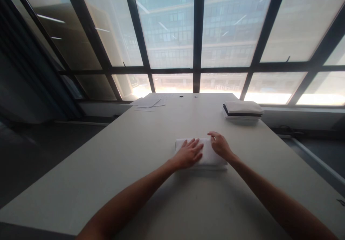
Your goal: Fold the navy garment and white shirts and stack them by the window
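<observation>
A folded white cloth point(212, 155) lies flat on the white table point(129, 153), in front of me, with several layers showing along its near edge. My left hand point(189, 153) rests palm down on the left and middle part of the cloth, fingers spread. At the far right corner of the cloth is my right hand point(220, 145), turned inward with its fingers loosely bent and pointing left. A gap shows between its thumb and forefinger, and nothing is visible between them. Whether its lower side touches the cloth is hard to see.
To the back right stands a stack of folded cloths point(242, 111), white with a dark layer. Some thin white sheets point(149, 104) lie at the table's far left edge. Two dark holes point(181, 96) mark the far end, before large windows. A dark curtain point(32, 67) hangs left.
</observation>
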### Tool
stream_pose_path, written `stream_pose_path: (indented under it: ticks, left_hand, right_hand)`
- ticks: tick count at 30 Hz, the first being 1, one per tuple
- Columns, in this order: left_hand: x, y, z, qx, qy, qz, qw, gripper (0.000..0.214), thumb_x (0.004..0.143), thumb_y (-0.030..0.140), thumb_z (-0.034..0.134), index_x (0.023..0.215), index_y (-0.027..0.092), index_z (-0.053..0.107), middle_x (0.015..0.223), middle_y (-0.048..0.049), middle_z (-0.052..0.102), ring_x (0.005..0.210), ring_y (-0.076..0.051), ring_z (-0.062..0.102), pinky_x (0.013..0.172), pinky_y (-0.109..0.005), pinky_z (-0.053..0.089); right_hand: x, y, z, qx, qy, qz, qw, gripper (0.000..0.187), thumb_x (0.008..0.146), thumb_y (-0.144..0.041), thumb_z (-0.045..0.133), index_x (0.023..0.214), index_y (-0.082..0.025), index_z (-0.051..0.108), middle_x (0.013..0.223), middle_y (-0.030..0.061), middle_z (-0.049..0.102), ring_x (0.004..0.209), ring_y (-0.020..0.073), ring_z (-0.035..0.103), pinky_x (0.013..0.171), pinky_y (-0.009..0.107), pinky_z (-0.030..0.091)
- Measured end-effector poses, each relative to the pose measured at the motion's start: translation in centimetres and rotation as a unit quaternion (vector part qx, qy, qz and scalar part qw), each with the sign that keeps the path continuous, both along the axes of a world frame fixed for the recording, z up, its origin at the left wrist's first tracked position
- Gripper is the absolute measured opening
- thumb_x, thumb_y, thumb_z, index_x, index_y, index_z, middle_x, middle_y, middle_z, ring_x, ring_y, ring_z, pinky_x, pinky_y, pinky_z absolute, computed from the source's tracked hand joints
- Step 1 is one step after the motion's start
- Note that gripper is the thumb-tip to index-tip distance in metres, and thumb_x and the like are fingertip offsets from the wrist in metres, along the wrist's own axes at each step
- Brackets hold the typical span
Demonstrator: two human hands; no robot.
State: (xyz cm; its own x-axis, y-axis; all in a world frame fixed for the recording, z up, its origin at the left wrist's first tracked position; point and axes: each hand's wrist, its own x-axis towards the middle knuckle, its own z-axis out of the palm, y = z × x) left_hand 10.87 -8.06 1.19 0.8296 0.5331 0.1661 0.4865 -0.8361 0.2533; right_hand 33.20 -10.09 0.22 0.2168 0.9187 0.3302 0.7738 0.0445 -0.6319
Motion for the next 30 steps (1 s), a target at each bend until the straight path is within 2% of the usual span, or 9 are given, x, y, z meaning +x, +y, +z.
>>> stream_pose_path:
  ticks: [2,4,7,11,14,17,20,26,30]
  left_hand:
    - [0.6,-1.4,-1.2,0.048,0.028,0.001,0.998,0.059,0.104,0.046,0.041,0.158,0.023,0.034,0.166,-0.0137,0.024,0.154,-0.037,0.015,0.120,-0.065,0.015]
    - [0.7,-2.1,-2.3,0.076,0.035,0.002,0.996,0.062,0.104,0.046,0.039,0.161,0.023,0.027,0.167,-0.0136,0.020,0.155,-0.036,0.008,0.121,-0.063,0.010]
    - [0.6,-2.0,-3.3,0.090,0.042,-0.007,0.995,0.063,0.105,0.046,0.037,0.162,0.021,0.024,0.167,-0.0133,0.019,0.156,-0.034,0.005,0.123,-0.059,0.007]
    - [0.6,-2.1,-3.2,0.085,0.041,0.009,0.995,0.062,0.106,0.047,0.030,0.162,0.020,0.023,0.167,-0.0123,0.021,0.156,-0.032,0.007,0.124,-0.057,0.006]
    - [0.7,-2.4,-2.8,0.067,0.046,0.026,0.996,0.062,0.106,0.047,0.028,0.162,0.020,0.021,0.168,-0.0097,0.018,0.156,-0.031,0.007,0.124,-0.054,0.005]
    - [0.7,-2.3,-2.3,0.035,0.061,0.051,0.996,0.070,0.104,0.052,0.029,0.162,0.013,0.019,0.168,-0.0130,0.016,0.156,-0.029,0.007,0.125,-0.049,0.006]
    - [0.4,-1.1,-1.9,-0.002,0.070,0.098,0.993,0.078,0.103,0.058,0.028,0.160,0.006,0.021,0.167,-0.0171,0.016,0.156,-0.029,0.010,0.125,-0.047,0.009]
    - [-1.0,2.5,-2.5,-0.050,0.061,0.201,0.976,0.072,0.103,0.054,0.022,0.159,0.009,0.027,0.166,-0.0168,0.021,0.155,-0.030,0.012,0.123,-0.056,0.012]
    - [-1.7,4.0,-2.8,-0.089,0.008,0.221,0.971,0.063,0.104,0.044,0.026,0.158,0.011,0.030,0.166,-0.0143,0.023,0.155,-0.026,0.016,0.124,-0.052,0.015]
  right_hand:
    - [-3.1,-0.6,-0.1,-0.033,-0.069,0.019,0.997,0.047,0.096,-0.023,0.039,0.132,-0.009,0.065,0.144,0.0165,0.058,0.140,0.0238,0.047,0.119,0.037,0.030]
    - [-5.7,-1.3,-0.6,-0.058,-0.118,0.048,0.990,0.051,0.100,-0.027,0.035,0.143,-0.009,0.056,0.154,0.0169,0.047,0.147,0.0260,0.036,0.122,0.044,0.023]
    - [-7.2,-1.9,-1.7,-0.067,-0.169,0.067,0.981,0.056,0.104,-0.035,0.029,0.151,-0.009,0.044,0.160,0.0153,0.037,0.152,0.0262,0.026,0.124,0.050,0.013]
    - [-4.8,-1.5,-2.5,-0.095,-0.203,0.056,0.973,0.065,0.106,-0.046,0.022,0.156,-0.006,0.035,0.162,0.0160,0.033,0.153,0.0253,0.022,0.124,0.047,0.010]
    - [-1.7,-0.7,-2.8,-0.137,-0.215,0.024,0.967,0.067,0.106,-0.049,0.018,0.157,-0.008,0.034,0.164,0.0159,0.029,0.154,0.0264,0.016,0.124,0.052,0.006]
    - [1.3,-0.1,-3.2,-0.192,-0.195,-0.027,0.961,0.067,0.106,-0.049,0.016,0.158,-0.010,0.030,0.165,0.0153,0.025,0.154,0.0269,0.016,0.123,0.054,0.010]
    - [3.2,0.1,-3.8,-0.210,-0.192,-0.050,0.957,0.065,0.106,-0.046,0.015,0.158,-0.011,0.031,0.166,0.0143,0.023,0.154,0.0260,0.016,0.123,0.053,0.013]
    - [3.9,-0.3,-4.6,-0.178,-0.190,-0.074,0.963,0.061,0.106,-0.042,0.020,0.154,-0.010,0.040,0.163,0.0145,0.031,0.152,0.0266,0.024,0.122,0.051,0.017]
    - [4.1,-0.4,-4.3,-0.151,-0.142,-0.090,0.974,0.059,0.106,-0.039,0.024,0.153,-0.009,0.041,0.161,0.0163,0.036,0.151,0.0263,0.028,0.123,0.049,0.019]
